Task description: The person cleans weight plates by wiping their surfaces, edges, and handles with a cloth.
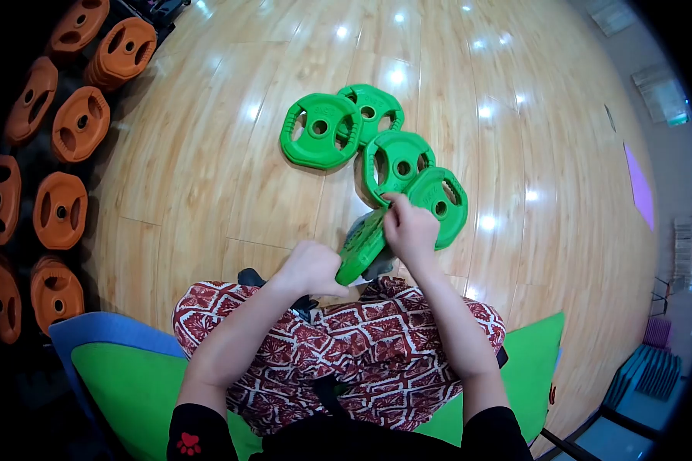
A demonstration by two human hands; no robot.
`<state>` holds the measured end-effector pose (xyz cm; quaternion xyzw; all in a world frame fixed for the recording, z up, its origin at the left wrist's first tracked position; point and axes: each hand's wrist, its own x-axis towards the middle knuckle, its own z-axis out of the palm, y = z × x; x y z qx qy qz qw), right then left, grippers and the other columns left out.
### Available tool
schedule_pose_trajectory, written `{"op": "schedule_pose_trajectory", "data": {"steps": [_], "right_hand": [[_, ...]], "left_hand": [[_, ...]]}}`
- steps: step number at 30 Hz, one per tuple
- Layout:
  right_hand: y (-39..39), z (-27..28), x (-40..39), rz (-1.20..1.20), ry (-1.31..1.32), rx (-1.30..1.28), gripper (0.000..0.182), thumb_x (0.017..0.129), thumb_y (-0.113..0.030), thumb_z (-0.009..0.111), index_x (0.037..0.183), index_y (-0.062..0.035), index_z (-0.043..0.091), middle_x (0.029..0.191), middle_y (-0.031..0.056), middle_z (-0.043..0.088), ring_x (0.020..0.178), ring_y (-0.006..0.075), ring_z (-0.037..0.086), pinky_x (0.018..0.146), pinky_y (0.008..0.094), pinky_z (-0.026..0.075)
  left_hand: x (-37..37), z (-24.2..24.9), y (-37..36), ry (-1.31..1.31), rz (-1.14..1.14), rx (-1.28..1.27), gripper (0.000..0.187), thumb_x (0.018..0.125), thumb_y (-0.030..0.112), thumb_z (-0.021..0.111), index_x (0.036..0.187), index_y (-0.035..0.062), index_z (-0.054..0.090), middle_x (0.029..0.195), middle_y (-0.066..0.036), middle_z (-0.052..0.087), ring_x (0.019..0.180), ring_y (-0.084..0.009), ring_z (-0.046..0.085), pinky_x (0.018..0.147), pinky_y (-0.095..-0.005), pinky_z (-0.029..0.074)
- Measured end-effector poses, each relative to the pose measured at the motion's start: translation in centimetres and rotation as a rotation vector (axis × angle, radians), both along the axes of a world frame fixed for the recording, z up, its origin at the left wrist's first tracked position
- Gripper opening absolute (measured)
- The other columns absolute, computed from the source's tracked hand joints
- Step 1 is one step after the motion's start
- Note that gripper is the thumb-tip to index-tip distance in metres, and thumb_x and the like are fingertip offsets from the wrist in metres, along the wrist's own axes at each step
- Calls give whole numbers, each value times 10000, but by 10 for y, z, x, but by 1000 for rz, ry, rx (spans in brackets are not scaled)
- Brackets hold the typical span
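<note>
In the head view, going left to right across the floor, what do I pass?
Orange weight plates → blue mat edge → left hand → green plate held on edge → right hand → purple sheet on the floor, far right.

Pale wooden floor, glossy with reflected lights. Four green weight plates lie overlapping in a row at centre, running from far left to near right. Orange weight plates are stacked along the far-left edge. A green mat over a blue mat lies near.
</note>
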<state>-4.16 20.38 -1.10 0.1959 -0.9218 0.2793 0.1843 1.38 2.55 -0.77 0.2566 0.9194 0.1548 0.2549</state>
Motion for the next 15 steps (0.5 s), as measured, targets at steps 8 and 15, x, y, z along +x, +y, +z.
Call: {"op": "schedule_pose_trajectory", "data": {"steps": [8, 15], "right_hand": [[-23, 5, 47, 371, 88, 95, 171, 677, -107, 569, 847, -127, 578, 494, 53, 479, 433, 233, 494, 417, 360, 376], [-4, 2, 8, 19, 34, 61, 164, 660, -137, 578, 824, -136, 575, 501, 38, 474, 455, 205, 518, 420, 356, 379]], "left_hand": [[5, -15, -1, -2, 99, 107, 486, 556, 510, 613, 578, 24, 611, 607, -163, 587, 606, -322, 588, 572, -408, 463], [0, -6, 2, 11, 9, 21, 494, 554, 514, 626, 563, 21, 602, 600, -178, 577, 599, -338, 579, 575, -412, 459]]}}
